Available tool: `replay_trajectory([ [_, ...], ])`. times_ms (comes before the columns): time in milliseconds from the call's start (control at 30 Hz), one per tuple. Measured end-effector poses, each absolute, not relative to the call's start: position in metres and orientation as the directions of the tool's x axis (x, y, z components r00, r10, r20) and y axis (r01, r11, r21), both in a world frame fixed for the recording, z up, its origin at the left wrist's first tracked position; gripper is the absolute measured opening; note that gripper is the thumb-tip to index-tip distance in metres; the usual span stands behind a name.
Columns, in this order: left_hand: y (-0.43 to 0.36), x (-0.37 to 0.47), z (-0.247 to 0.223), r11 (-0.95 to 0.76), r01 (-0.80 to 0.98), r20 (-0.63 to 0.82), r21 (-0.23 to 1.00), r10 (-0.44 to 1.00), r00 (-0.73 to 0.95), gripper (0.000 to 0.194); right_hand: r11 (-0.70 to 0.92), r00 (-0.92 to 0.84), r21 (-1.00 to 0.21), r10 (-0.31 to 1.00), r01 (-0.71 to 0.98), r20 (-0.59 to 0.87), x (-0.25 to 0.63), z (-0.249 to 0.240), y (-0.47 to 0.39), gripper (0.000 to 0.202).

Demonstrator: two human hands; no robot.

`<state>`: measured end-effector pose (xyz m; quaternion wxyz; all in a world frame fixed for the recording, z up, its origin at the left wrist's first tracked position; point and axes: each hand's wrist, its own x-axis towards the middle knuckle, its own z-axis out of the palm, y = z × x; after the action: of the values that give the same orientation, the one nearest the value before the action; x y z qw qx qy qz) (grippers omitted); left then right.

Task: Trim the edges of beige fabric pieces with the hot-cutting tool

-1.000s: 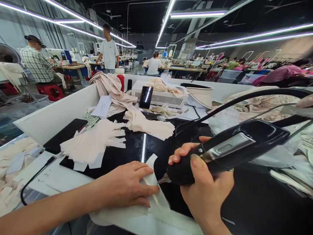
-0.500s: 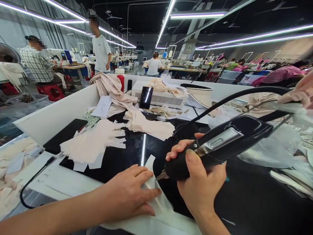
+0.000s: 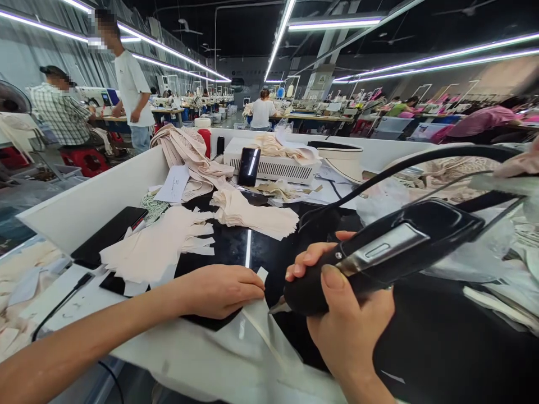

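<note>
My right hand (image 3: 349, 314) is wrapped round a black handheld tool (image 3: 379, 258) with a silver strip and a cable at its rear. The tool's metal tip points left and touches or nearly touches a pale, thin fabric (image 3: 252, 342), which lies over the near edge of the black tabletop (image 3: 446, 336). Just left of the tip, my left hand (image 3: 223, 289) has its fingers pinched together on the fabric's upper edge. A small white end of material sticks out beyond those fingertips.
Stacks of cream fabric pieces (image 3: 155, 244) lie at the left and back. A phone (image 3: 249, 166) leans on a white box (image 3: 273, 163). The black cable (image 3: 370, 179) arches at the right, by another person's hand (image 3: 520, 164). Several people are beyond.
My left hand has lifted slightly and its spread fingers have closed on the fabric edge. The tool stays nearly in place. The standing person in the background has moved left.
</note>
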<state>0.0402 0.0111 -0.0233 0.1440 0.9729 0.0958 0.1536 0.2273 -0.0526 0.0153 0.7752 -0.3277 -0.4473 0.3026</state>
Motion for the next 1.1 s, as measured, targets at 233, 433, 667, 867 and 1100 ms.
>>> replay_trajectory([
  [233,0.010,0.026,-0.021,-0.925,0.142,0.290,0.354,0.253,0.923,0.028,0.600,0.420,-0.781,0.762,-0.172,0.493,0.228,0.015,-0.054,0.039],
  [433,0.009,0.022,-0.024,-0.927,0.149,0.270,0.345,0.250,0.930,0.026,0.604,0.427,-0.782,0.755,-0.157,0.497,0.228,0.016,-0.054,0.038],
  [667,0.008,0.021,-0.031,-0.924,0.164,0.270,0.346,0.265,0.925,0.028,0.622,0.472,-0.762,0.735,-0.181,0.487,0.223,0.022,-0.047,0.042],
  [867,0.009,0.024,-0.033,-0.928,0.161,0.272,0.337,0.259,0.927,0.029,0.615,0.470,-0.774,0.734,-0.153,0.490,0.219,0.021,-0.038,0.041],
  [1100,0.009,0.024,-0.035,-0.941,0.142,0.320,0.306,0.242,0.916,0.027,0.620,0.475,-0.767,0.732,-0.168,0.488,0.218,0.019,-0.032,0.036],
])
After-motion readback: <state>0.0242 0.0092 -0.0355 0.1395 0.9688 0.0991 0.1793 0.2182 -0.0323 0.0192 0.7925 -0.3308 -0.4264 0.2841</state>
